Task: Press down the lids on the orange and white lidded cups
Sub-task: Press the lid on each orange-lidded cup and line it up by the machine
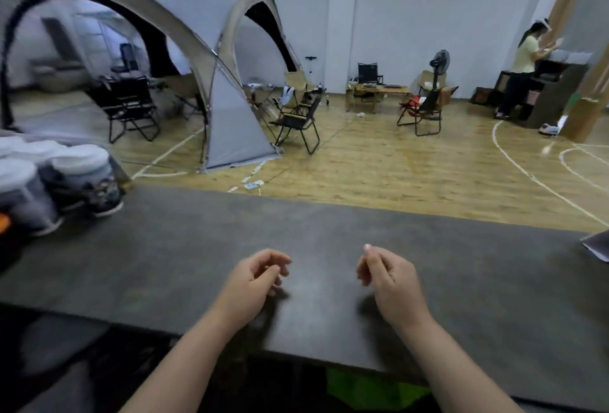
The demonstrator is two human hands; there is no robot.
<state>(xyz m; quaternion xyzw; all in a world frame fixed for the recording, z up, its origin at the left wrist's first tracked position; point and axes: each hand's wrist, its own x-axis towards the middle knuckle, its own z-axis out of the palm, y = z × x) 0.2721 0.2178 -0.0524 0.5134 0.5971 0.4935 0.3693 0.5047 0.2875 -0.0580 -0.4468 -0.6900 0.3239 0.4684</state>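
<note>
1. Lidded cups: clustered at the far left of the table, well apart from both hands. They are blurred, so the count is unclear.
2. Lids look like translucent white plastic, round and slightly domed. The bodies are dark with a printed pattern and taper toward the base.
3. Orange sliver at the left frame edge, just beside the nearest cup. Possibly the orange cup, cannot tell.
4. Left hand: over mid-table, fingers loosely curled, holding nothing. Right hand: same, thumb near forefinger, nothing visible between them.
5. My read: no lid is being pressed and neither hand touches a cup. The reach left comes first, and the left hand is nearer.
6. Doing it well:
   - Put a flat palm centred on the lid and push straight down.
   - Steady the cup body low with the other hand.
   - Thin plastic likely flexes, so run fingertips round the rim to seat it.
7. Risk: the cups are packed close on narrow bases, so an off-axis push could tip a neighbour.
8. The table is matte dark grey and flat, with a faint sheen.
9. Around it:
   - a paper corner at the right edge
   - a grey dome tent
   - folding chairs
   - a standing fan
   - a wood floor with white court lines
   - a person standing at far right
</note>
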